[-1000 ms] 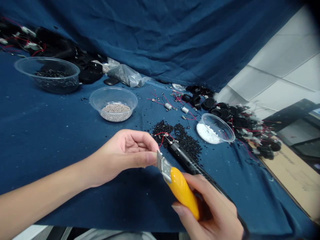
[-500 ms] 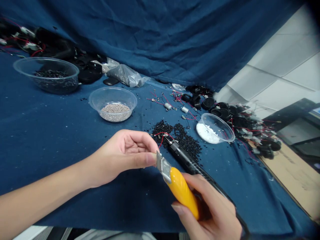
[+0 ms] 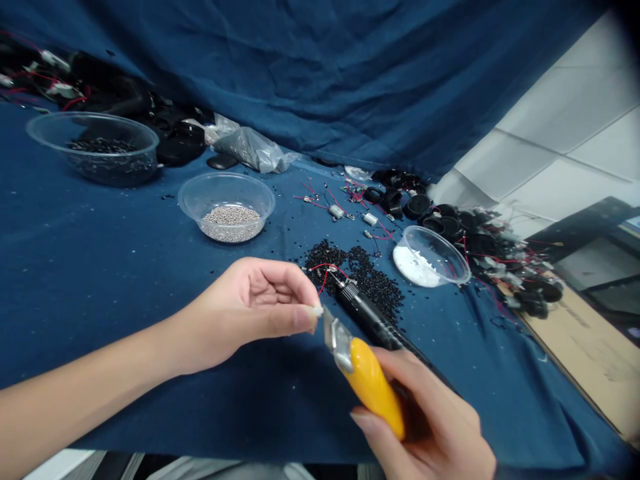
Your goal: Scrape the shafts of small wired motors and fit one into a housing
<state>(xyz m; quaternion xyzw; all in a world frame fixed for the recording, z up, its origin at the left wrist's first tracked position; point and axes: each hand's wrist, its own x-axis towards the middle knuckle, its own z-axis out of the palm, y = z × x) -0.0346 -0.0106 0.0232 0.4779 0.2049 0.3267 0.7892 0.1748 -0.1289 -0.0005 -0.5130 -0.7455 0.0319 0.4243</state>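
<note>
Moved down and to the right, the yellow utility knife (image 3: 373,380) now has its exposed steel blade (image 3: 336,337) just beside the left hand (image 3: 245,313), no longer at the fingertips. The right hand (image 3: 425,420) is closed around the knife handle, with the fingers wrapped over it and the blade pointing up and to the left.

The left hand is narrowly closed, thumb and fingertips pressed together on a small white fragment (image 3: 318,311), which projects from the pinch toward the blade tip. A black cylindrical tool (image 3: 370,320) runs beneath the knife and passes behind the right hand. Whether that hand also grips it cannot be determined.

The tool's metal tip rests at a small component with red wires (image 3: 329,271), which lies on a heap of black plastic pellets (image 3: 355,273). These are spread on the blue cloth covering the bench (image 3: 150,253).

Beyond the heap are small motors (image 3: 336,211) with red leads. To the right, a tilted clear bowl holds white granules (image 3: 415,267), beside a mass of black round parts (image 3: 417,207). To the left stand a clear bowl of silver beads (image 3: 230,215) and a clear bowl of black pieces (image 3: 100,145). A crumpled plastic bag (image 3: 253,150) lies behind them.
</note>
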